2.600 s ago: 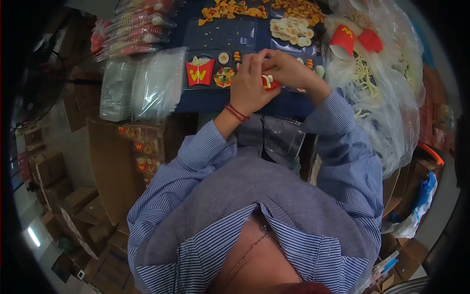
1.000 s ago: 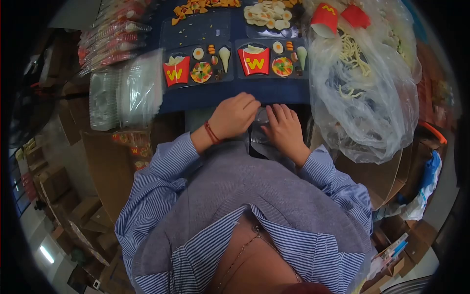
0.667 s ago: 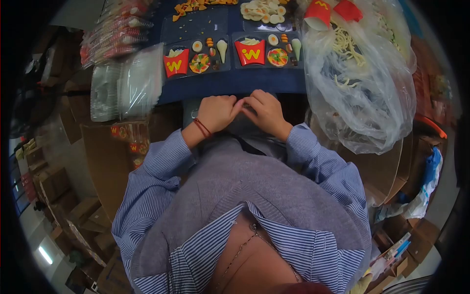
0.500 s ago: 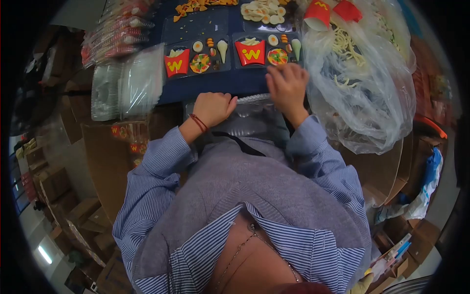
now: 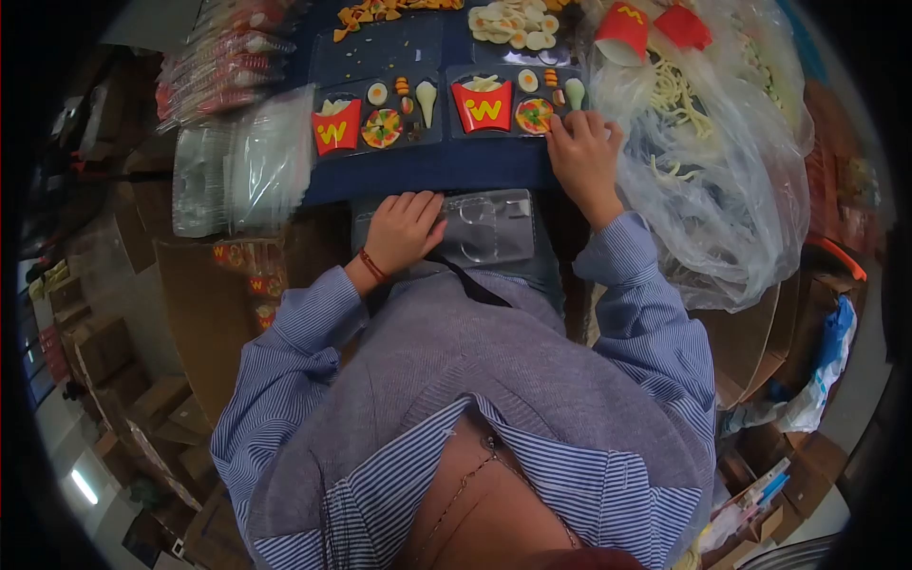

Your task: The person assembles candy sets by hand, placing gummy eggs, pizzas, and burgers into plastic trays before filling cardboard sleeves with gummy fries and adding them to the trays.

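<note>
My left hand (image 5: pixel 404 228) lies at the left end of a clear plastic tray (image 5: pixel 494 226) on my lap, its fingers close together over the edge. My right hand (image 5: pixel 584 161) is at the lower right corner of a filled tray (image 5: pixel 480 130), fingers bent and slightly apart; nothing shows between them. That tray holds a red fries box (image 5: pixel 483 106), a small pizza (image 5: pixel 534 116), an egg, a green cone and other small toy pieces. On its left, a similar filled tray (image 5: pixel 418 136) has its own red fries box (image 5: pixel 336 128) and pizza (image 5: pixel 382 129).
Stacked clear trays (image 5: pixel 242 161) stand at the left, with packaged sets (image 5: pixel 223 71) behind. Orange pieces (image 5: pixel 380 13) and white egg pieces (image 5: pixel 513 24) lie at the back. A plastic bag (image 5: pixel 712 190) with noodle-like pieces and red boxes (image 5: pixel 622 33) is on the right.
My right hand has moved slightly right, its fingers more bent. My left hand has shifted a little down and left. The lap tray now lies flatter, its face showing.
</note>
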Motion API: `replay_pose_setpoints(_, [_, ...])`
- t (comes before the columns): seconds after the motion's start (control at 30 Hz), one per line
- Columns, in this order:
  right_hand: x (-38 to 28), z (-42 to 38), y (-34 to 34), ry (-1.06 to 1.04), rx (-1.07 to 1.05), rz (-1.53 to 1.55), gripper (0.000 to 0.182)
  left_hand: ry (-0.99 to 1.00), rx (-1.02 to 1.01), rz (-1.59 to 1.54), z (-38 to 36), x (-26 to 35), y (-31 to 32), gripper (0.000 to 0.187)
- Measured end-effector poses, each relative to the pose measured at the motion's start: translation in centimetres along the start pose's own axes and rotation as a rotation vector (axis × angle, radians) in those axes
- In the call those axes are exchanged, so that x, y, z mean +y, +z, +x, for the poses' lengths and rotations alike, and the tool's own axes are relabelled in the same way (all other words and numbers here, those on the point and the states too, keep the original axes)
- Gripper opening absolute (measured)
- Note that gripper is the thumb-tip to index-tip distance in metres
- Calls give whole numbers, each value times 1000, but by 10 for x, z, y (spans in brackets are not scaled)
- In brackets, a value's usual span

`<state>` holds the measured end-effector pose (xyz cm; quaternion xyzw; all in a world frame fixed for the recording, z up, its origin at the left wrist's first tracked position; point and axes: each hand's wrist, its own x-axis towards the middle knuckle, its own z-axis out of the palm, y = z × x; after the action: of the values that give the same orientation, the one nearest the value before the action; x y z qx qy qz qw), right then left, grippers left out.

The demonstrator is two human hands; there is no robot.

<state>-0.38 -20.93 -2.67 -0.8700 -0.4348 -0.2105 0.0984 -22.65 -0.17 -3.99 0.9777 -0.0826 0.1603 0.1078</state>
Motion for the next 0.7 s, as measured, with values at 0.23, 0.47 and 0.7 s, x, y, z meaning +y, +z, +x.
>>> replay_pose_setpoints(0.23, [-66,-7,-46,-230,8,544,31,-438,-293,-505,24,31,-27,19])
replay_pose_setpoints(0.47, [-94,-32,-20,-346,-279,472,29,-318,-397,-768,3,-34,6,20])
replay_pose_setpoints(0.7, [-60,25,-26,-157,-347,891,11,-496,-322,-1167,41,-41,-44,23])
